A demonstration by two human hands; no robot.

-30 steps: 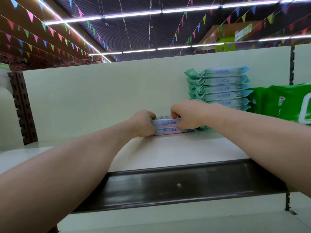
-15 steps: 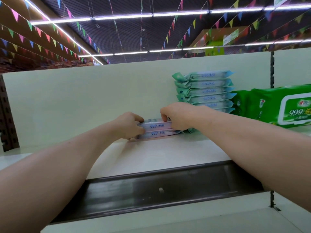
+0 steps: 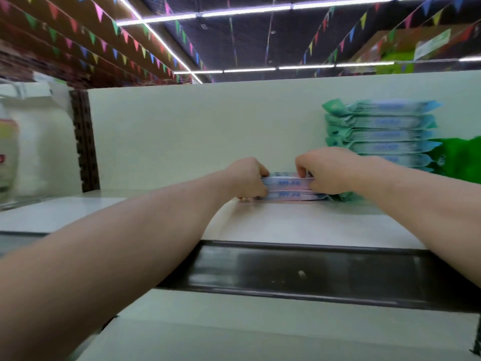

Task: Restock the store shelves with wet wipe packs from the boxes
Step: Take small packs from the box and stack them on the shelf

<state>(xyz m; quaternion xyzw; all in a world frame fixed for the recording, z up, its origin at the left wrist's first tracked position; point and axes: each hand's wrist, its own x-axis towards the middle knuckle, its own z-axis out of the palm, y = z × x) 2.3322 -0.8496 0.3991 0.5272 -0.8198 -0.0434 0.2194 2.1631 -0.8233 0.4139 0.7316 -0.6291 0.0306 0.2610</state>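
Head view, arms: both your forearms stretch forward and upward over the dark front rail [image 3: 299, 272] of the shelf [image 3: 299, 225] and converge near its back panel.
Head view, left hand: your left hand [image 3: 248, 178] is curled round the left end of the two stacked wet wipe packs [image 3: 287, 188], with its fingers bent over the top.
Head view, right hand: your right hand [image 3: 325, 170] is curled too, pinching the right end of the same packs with its fingertips on top.
Head view, packs: they lie flat, one on the other, on the white shelf, just beside the foot of the taller teal stack [image 3: 380, 134].
Head view, writing: the blue print on the two front edges looks like "999"; what follows is too blurred to read.
Head view, neighbours: a green pack [image 3: 460, 162] lies right of the stack, its label blurred.
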